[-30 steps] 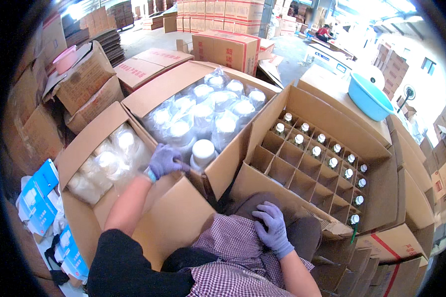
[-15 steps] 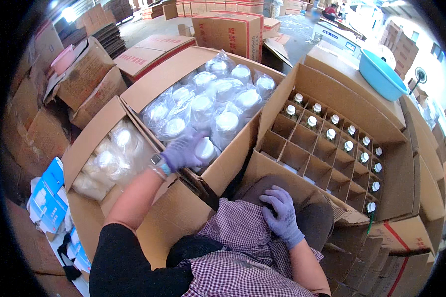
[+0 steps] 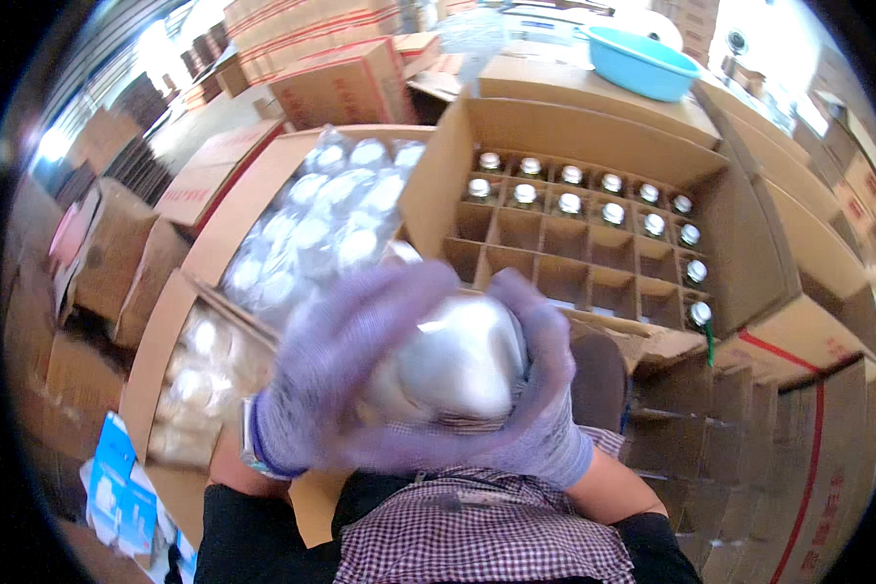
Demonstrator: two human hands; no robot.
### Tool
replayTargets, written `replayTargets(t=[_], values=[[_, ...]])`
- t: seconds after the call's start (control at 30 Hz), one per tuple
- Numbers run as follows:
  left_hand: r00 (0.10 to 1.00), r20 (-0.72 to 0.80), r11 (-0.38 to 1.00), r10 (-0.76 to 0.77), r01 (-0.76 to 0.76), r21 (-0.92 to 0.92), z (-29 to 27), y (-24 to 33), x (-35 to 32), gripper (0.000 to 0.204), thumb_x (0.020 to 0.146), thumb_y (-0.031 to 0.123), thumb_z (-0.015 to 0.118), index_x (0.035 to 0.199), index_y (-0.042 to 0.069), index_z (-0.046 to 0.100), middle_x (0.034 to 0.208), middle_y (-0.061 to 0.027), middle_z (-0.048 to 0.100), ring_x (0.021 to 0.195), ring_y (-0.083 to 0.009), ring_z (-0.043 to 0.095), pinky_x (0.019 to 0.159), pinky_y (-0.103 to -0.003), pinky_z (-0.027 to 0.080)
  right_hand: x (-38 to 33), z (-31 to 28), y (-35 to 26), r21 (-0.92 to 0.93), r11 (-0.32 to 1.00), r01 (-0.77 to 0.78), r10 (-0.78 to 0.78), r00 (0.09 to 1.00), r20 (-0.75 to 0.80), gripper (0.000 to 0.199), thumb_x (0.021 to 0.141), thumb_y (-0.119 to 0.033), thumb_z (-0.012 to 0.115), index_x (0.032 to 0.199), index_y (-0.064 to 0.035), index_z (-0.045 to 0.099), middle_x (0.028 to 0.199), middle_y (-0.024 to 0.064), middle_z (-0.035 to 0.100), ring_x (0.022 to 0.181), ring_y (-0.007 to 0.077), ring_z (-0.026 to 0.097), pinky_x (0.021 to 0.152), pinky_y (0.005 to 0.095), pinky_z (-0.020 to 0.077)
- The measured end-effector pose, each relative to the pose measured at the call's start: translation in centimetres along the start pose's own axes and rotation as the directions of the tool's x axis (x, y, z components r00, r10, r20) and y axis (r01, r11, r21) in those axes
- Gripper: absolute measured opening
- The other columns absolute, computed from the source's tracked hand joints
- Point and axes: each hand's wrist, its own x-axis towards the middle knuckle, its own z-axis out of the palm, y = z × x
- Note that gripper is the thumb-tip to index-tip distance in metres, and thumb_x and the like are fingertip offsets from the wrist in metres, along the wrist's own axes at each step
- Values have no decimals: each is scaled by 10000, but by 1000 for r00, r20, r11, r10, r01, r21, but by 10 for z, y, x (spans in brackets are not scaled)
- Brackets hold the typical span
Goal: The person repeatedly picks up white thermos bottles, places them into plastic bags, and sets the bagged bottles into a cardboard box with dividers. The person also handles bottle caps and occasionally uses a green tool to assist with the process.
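Cartons crowd the floor on every side, leaving little free room. Close up, the left hand (image 3: 346, 384) and right hand (image 3: 535, 389), both gloved, clasp a wrapped jar (image 3: 457, 355) between them. Beyond stand a divider box (image 3: 594, 127), part-filled, and a basin (image 3: 642, 63).

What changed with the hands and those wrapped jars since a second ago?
The left hand lifted one plastic-wrapped jar out of the box of wrapped jars and brought it up close. The right hand, earlier resting on the lap, rose to clasp it too. The divider box with its capped bottles and the blue basin stayed put.
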Motion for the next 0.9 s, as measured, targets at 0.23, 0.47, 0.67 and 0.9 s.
replayTargets(t=[0.23, 0.47, 0.67, 0.9], values=[[890, -53, 842, -452, 406, -355, 85, -41, -98, 917, 731, 651, 813, 1321, -7, 566, 1394, -234, 533, 1254, -358, 563, 1063, -462, 448, -123, -78, 42, 42, 689, -723, 723, 683, -104, 636, 804, -215, 765, 1365, -29, 530, 1174, 139, 600, 1030, 220, 603, 919, 365, 505], [800, 120, 621, -588, 541, -567, 172, -32, -171, 740, 969, 387, 615, 1495, -66, 357, 1423, -197, 521, 1308, -280, 497, 1113, -424, 383, -134, -62, 22, 513, 398, -760, 917, 343, -204, 639, 915, -422, 682, 1385, -41, 478, 1245, 148, 553, 1099, 226, 568, 982, 379, 467], [698, -154, 640, -699, 515, -571, 172, -100, -92, 550, 1039, 360, 392, 1338, -79, 535, 1291, -235, 605, 1220, -323, 567, 1071, -428, 405, -49, -100, 77, -212, 973, 97, -93, 995, 30, 697, 732, -292, 845, 1341, -69, 588, 1343, 218, 568, 1249, 398, 556, 1041, 476, 472], [578, -286, 614, -764, 516, -597, 176, -126, -74, 614, 1086, 409, 302, 1347, -103, 519, 1349, -250, 575, 1248, -298, 556, 1071, -416, 432, -39, -220, 287, -872, 85, -481, 556, 750, -359, 606, 832, -420, 722, 1370, -196, 557, 1333, 137, 517, 1226, 360, 530, 993, 509, 486]])
